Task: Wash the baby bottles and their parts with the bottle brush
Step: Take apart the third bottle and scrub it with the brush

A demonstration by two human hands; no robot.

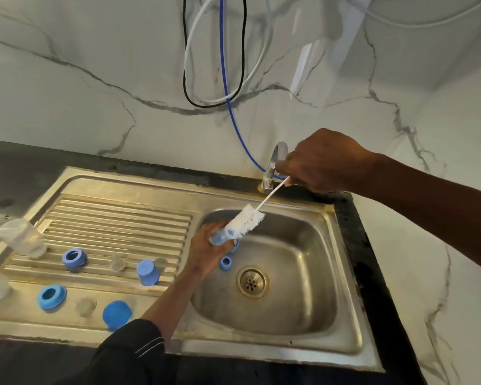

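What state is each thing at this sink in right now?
Bottle brush: held by its wire handle in the right hand, bristles at the bottle's mouth.
Blue bottle: gripped in the left hand over the sink basin.
Tap: no water visibly running.
Drain: unplugged.
Blue ring: loose in the basin.
Clear bottle: uncapped, on the drainboard.
Blue cap: off, on the drainboard.

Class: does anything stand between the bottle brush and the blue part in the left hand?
Nothing visible does. The bottle brush has its bristles against the blue part, which the left hand grips over the sink; the right hand holds the handle.
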